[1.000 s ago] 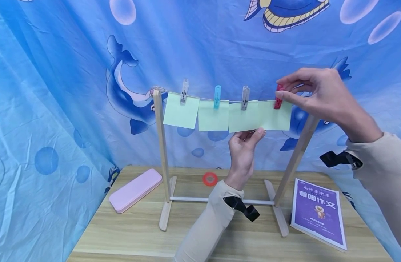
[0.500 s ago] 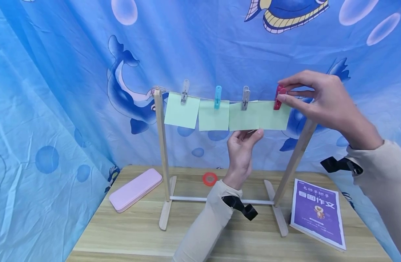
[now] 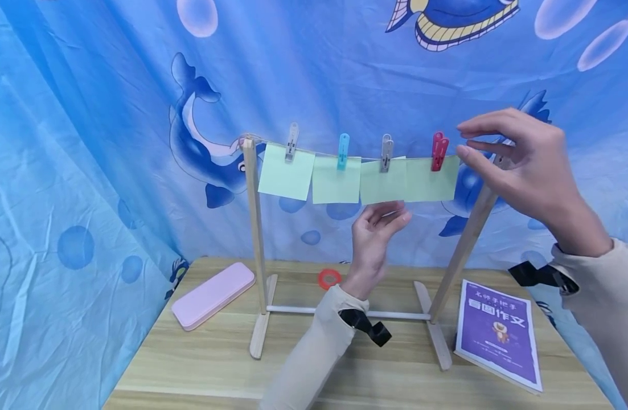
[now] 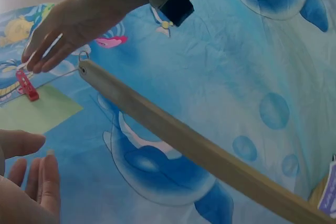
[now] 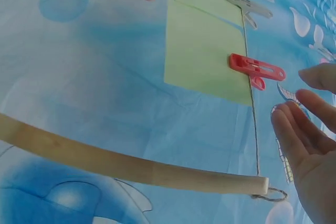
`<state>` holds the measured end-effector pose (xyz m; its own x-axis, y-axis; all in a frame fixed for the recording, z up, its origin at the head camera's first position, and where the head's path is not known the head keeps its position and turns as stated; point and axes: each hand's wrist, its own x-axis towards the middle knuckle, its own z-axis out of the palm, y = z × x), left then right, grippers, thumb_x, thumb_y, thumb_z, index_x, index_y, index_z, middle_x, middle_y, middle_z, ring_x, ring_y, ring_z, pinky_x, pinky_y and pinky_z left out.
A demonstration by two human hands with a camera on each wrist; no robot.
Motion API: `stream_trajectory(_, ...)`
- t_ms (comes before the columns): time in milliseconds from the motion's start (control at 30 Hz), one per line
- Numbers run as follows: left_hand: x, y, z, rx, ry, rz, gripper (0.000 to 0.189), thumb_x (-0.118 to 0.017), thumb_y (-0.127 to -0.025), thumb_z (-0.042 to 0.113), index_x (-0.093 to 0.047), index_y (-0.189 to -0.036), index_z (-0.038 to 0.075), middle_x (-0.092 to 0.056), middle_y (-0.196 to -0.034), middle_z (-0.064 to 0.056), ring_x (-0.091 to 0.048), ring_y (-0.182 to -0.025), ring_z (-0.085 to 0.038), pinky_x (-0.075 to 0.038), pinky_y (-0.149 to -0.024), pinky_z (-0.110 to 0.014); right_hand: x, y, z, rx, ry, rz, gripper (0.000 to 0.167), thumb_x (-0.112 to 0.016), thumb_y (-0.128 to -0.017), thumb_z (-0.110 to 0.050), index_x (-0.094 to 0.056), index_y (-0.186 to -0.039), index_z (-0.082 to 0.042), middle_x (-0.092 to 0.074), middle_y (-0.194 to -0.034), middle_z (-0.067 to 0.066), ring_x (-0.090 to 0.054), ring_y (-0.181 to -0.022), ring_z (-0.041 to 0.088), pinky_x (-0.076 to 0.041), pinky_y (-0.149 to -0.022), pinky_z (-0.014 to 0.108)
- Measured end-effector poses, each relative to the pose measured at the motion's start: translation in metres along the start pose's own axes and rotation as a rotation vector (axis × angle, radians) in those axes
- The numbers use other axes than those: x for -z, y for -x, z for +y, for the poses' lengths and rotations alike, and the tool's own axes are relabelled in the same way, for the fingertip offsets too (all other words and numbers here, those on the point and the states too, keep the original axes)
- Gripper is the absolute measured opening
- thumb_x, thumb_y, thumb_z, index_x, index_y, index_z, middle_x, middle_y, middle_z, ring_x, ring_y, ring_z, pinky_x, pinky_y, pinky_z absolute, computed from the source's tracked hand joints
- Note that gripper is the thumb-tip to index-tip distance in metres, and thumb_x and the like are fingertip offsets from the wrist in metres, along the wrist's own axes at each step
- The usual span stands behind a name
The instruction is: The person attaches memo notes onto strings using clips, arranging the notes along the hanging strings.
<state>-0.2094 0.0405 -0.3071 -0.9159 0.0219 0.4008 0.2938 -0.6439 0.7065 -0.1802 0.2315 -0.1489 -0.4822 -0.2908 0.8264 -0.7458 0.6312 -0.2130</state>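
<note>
Several pale green paper squares [image 3: 286, 179] hang in a row from a string [image 5: 256, 145] tied between two wooden posts. Clothespins hold them: a clear one [image 3: 292, 142], a blue one [image 3: 343, 151], a grey one [image 3: 386, 154] and a red clothespin [image 3: 439, 151] at the right end. My right hand [image 3: 529, 162] is just right of the red clothespin, thumb and fingers parted, with a gap showing in the right wrist view [image 5: 310, 135]. Below the third paper [image 3: 382, 181], my left hand [image 3: 373, 245] is raised, its loosely bent fingers close under the lower edge and holding nothing.
The wooden stand [image 3: 470, 245] has feet and a white crossbar [image 3: 298, 310] on the table [image 3: 206, 364]. A pink pencil case [image 3: 213, 296] lies left, a red tape roll [image 3: 329, 278] behind the crossbar, and a purple book [image 3: 498, 336] right. A blue cloth [image 3: 114, 142] hangs behind.
My right hand has let go of the red clothespin and moved right, leaving it clipped on the string. My left hand has released the paper's lower edge and dropped slightly down and left.
</note>
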Motion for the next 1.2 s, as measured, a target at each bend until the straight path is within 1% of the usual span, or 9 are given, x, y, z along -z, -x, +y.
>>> stream_trajectory(133, 0.017, 0.006, 0.001, 0.047, -0.056, -0.053, 0.039, -0.074, -0.089, -0.006, -0.066, -0.125, 0.006, -0.070, -0.126, -0.012, -0.072, -0.113, -0.025, -0.062, -0.098, -0.031, -0.003, 0.013, -0.003, 0.011, -0.028, 0.052, 0.035, -0.076, -0.086, 0.010, -0.074, -0.121, 0.003, -0.066, -0.120, -0.018, -0.064, -0.112, -0.004, -0.050, -0.096, 0.003)
stream_trajectory(200, 0.026, 0.010, 0.001, 0.069, -0.103, -0.071, 0.041, -0.074, -0.090, -0.005, -0.065, -0.128, 0.006, -0.067, -0.131, -0.019, -0.072, -0.111, -0.020, -0.061, -0.099, -0.031, -0.006, 0.023, -0.004, 0.013, -0.046, 0.065, 0.035, -0.075, -0.086, 0.011, -0.074, -0.120, 0.003, -0.068, -0.121, -0.015, -0.065, -0.110, -0.001, -0.051, -0.096, 0.004)
stream_trajectory(333, 0.041, 0.020, 0.003, 0.092, -0.199, -0.093, 0.043, -0.076, -0.090, -0.001, -0.062, -0.130, 0.002, -0.064, -0.135, -0.024, -0.071, -0.111, -0.021, -0.062, -0.098, -0.031, -0.010, 0.043, 0.000, 0.029, -0.073, 0.055, 0.036, -0.076, -0.083, 0.013, -0.075, -0.118, 0.003, -0.068, -0.120, -0.014, -0.066, -0.101, 0.000, -0.052, -0.093, 0.004)
stream_trajectory(400, 0.047, 0.025, 0.006, 0.109, -0.230, -0.106, 0.044, -0.076, -0.090, -0.002, -0.061, -0.132, 0.000, -0.064, -0.135, -0.024, -0.071, -0.109, -0.016, -0.062, -0.096, -0.031, -0.014, 0.053, 0.002, 0.038, -0.084, 0.047, 0.037, -0.076, -0.080, 0.014, -0.076, -0.116, 0.003, -0.069, -0.119, -0.013, -0.065, -0.095, -0.002, -0.052, -0.092, 0.003)
stream_trajectory(500, 0.057, 0.035, 0.014, 0.128, -0.265, -0.131, 0.044, -0.075, -0.091, -0.001, -0.059, -0.133, -0.003, -0.064, -0.135, -0.025, -0.070, -0.111, -0.018, -0.062, -0.096, -0.030, -0.020, 0.071, 0.005, 0.039, -0.088, 0.006, 0.039, -0.077, -0.078, 0.014, -0.075, -0.116, 0.002, -0.070, -0.119, -0.008, -0.065, -0.090, -0.004, -0.052, -0.092, 0.004)
stream_trajectory(700, 0.076, 0.053, 0.027, 0.121, -0.381, -0.157, 0.043, -0.077, -0.092, 0.005, -0.061, -0.131, 0.001, -0.066, -0.132, -0.020, -0.069, -0.113, -0.021, -0.061, -0.097, -0.031, -0.032, 0.115, 0.005, -0.041, -0.051, -0.130, 0.047, -0.082, -0.079, 0.006, -0.074, -0.123, -0.007, -0.072, -0.123, 0.004, -0.066, -0.095, -0.005, -0.052, -0.095, 0.005)
stream_trajectory(900, 0.105, 0.065, 0.033, 0.099, -0.569, -0.160, 0.038, -0.076, -0.094, 0.010, -0.063, -0.129, 0.002, -0.067, -0.130, -0.020, -0.070, -0.110, -0.019, -0.060, -0.093, -0.032, -0.051, 0.155, 0.008, -0.099, -0.019, -0.218, 0.048, -0.084, -0.082, 0.002, -0.073, -0.124, -0.019, -0.072, -0.122, -0.002, -0.064, -0.101, -0.008, -0.052, -0.092, 0.004)
stream_trajectory(1067, 0.131, 0.079, 0.035, 0.128, -0.717, -0.158, 0.030, -0.074, -0.098, 0.018, -0.066, -0.126, 0.010, -0.069, -0.127, -0.014, -0.068, -0.112, -0.018, -0.061, -0.093, -0.032, -0.071, 0.182, 0.008, -0.152, -0.053, -0.275, 0.045, -0.084, -0.084, -0.003, -0.072, -0.123, -0.023, -0.071, -0.121, -0.008, -0.066, -0.108, -0.001, -0.055, -0.088, 0.007)
stream_trajectory(1200, 0.151, 0.090, 0.039, 0.126, -0.829, -0.168, 0.027, -0.073, -0.098, 0.019, -0.068, -0.124, 0.010, -0.071, -0.125, -0.011, -0.069, -0.112, -0.024, -0.061, -0.090, -0.029, -0.085, 0.199, 0.006, -0.139, -0.092, -0.308, 0.045, -0.084, -0.086, -0.006, -0.070, -0.125, -0.026, -0.071, -0.123, -0.007, -0.067, -0.110, 0.004, -0.055, -0.088, 0.008)
